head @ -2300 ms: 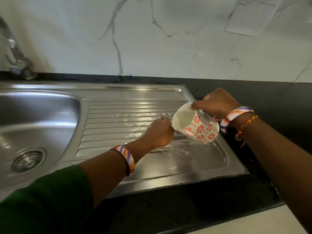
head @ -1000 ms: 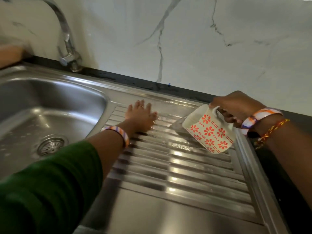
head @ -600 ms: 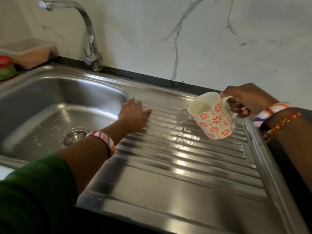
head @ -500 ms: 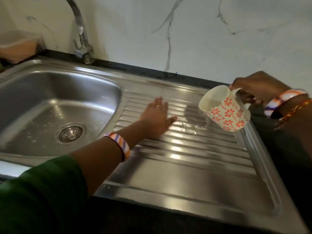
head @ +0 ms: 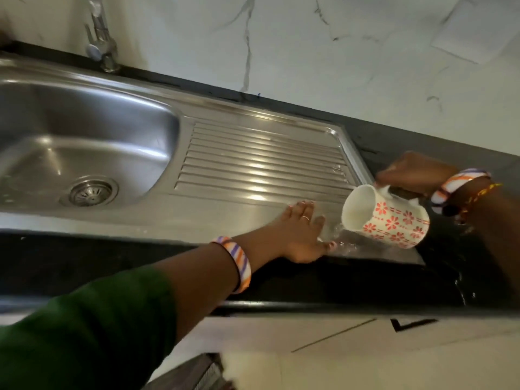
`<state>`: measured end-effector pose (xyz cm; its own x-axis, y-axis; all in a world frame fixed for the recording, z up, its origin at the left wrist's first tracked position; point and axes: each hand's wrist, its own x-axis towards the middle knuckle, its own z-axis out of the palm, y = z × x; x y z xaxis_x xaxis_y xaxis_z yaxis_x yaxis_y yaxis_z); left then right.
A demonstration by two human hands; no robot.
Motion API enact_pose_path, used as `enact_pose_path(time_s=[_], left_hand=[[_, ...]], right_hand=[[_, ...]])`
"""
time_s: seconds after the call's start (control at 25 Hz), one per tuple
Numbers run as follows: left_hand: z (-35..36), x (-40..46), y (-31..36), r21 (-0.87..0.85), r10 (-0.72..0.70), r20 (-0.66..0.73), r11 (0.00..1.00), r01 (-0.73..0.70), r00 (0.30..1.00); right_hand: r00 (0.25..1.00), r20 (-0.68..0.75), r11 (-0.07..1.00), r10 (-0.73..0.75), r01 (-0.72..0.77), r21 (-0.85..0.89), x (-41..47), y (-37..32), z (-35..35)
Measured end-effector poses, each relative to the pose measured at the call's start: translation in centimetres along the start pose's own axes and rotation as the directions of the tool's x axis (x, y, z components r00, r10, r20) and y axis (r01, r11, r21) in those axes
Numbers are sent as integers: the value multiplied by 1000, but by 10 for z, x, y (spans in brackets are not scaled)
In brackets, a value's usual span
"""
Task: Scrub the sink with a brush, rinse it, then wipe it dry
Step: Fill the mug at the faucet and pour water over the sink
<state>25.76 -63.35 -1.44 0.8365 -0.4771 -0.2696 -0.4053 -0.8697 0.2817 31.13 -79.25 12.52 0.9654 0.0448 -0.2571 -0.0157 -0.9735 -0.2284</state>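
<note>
Water is spilling from the mug (head: 389, 218), which the right hand (head: 413, 174) is gripping by its handle and tipping steeply over the near right corner of the sink (head: 92, 249), on the flat strip of the drainboard (head: 261, 161) farthest from the basin. Half a second ago the mug was hanging higher, over the ribs by the drainboard's far edge, and hardly pouring, so the rinse is now moving to the front corner. Beside the mug, on its basin side, the left hand (head: 302, 236) is lying flat with fingers spread wide, pressing the wet steel and likely sweeping water along; earlier it was rubbing the ribs closer to the basin. Rinsing looks nearly finished on this side, and wiping dry is not yet begun.
</note>
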Motion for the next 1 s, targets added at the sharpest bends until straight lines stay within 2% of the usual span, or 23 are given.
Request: enact_pose_path(time_s=[0.12, 0.16, 0.24, 0.28, 0.36, 0.44, 0.48, 0.52, 0.64, 0.68, 0.76, 0.88, 1.0], left_hand=[[3, -34, -31, -23, -158, -58, 987, 157, 986], [3, -48, -49, -41, -222, -75, 975, 219, 972], [1, -82, -91, -45, -355, -109, 935, 352, 929], [0, -99, -115, -35, -437, -130, 899, 436, 890], [-4, -137, -159, -27, -622, -163, 779, 627, 766], [-10, -163, -182, -40, -743, -166, 662, 749, 648], [-14, -167, -182, -42, -737, -190, 667, 744, 649], [-17, -167, -172, -46, -684, -240, 717, 695, 689], [-13, -147, -107, -157, -393, -320, 919, 361, 862], [-5, -138, -82, -186, -305, -309, 948, 257, 901], [10, -122, -41, -166, -184, -253, 976, 144, 950], [18, -116, -37, -65, -157, -207, 987, 147, 966], [17, -137, -82, -27, -321, -251, 945, 325, 913]], right_hand=[[1000, 5, 990, -4, 3, 139, -28, -26, 19], [1000, -19, 967, 0, 5, 254, -34, -34, 24], [999, -47, 855, 12, 14, 518, -47, -49, 32], [999, -48, 788, 1, 29, 616, -52, -54, 33], [998, -53, 673, -45, 70, 736, -65, -64, 32], [992, -82, 655, -97, 126, 745, -79, -69, 22], [989, -94, 697, -116, 148, 702, -86, -70, 16], [987, -94, 761, -132, 162, 628, -92, -70, 8], [989, -15, 942, -146, 143, 305, -101, -70, -7], [990, 24, 964, -137, 128, 233, -102, -73, -7], [986, 107, 979, -126, 107, 172, -103, -84, 0], [964, 196, 980, -178, 157, 119, -97, -117, 17], [922, 248, 955, -297, 286, 80, -87, -173, 35]])
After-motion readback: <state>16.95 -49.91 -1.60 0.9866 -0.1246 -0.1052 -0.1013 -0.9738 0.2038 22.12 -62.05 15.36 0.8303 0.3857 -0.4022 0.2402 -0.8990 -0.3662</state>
